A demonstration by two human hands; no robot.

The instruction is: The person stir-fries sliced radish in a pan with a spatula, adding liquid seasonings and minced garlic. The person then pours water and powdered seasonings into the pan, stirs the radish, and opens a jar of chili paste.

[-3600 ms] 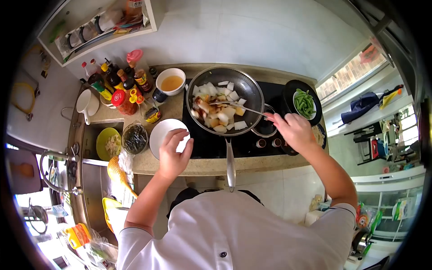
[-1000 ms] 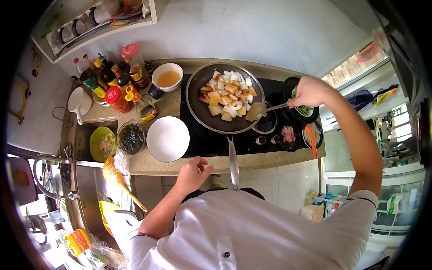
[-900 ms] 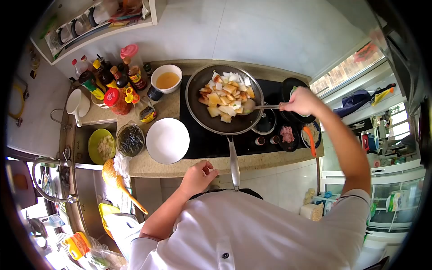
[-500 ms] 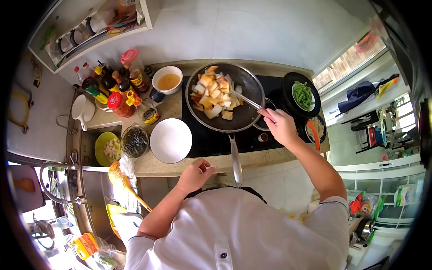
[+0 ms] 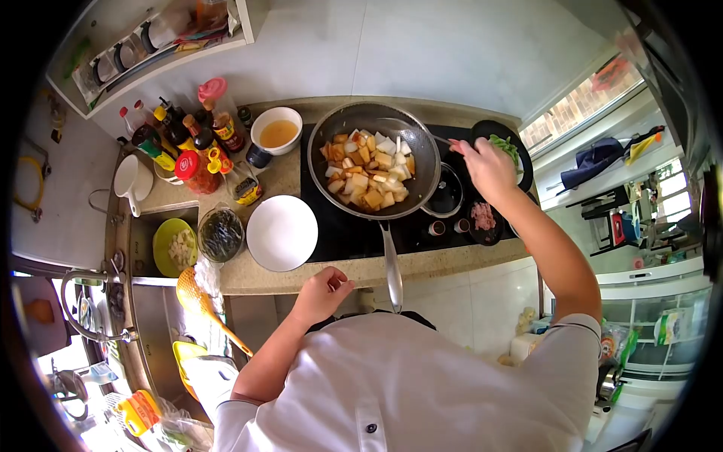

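Observation:
My right hand [image 5: 489,170] grips the handle of a cooking spatula [image 5: 441,140], whose metal shaft reaches to the right rim of the wok [image 5: 413,128]. The spatula's head cannot be made out. White and browned chunks of food [image 5: 369,172] lie in the wok, which sits on the black cooktop [image 5: 339,239] with its long metal handle toward me. My left hand [image 5: 322,292] is held in front of the counter edge, fingers curled closed and nothing visible in them. Nearest to it stands a white bowl [image 5: 282,233]. Behind my right hand, green beans [image 5: 506,151] are partly hidden.
Left of the wok stand a bowl of yellowish liquid [image 5: 279,134], a glass bowl of dark strips [image 5: 221,235] and sauce bottles [image 5: 181,139]. A green bowl [image 5: 173,248] sits at the sink. Pinkish meat [image 5: 483,216] and a glass lid [image 5: 444,192] are at the right.
My right hand has moved up and right, drawing the spatula out of the food to the wok's rim. The chunks now lie more spread out. My left hand has barely moved.

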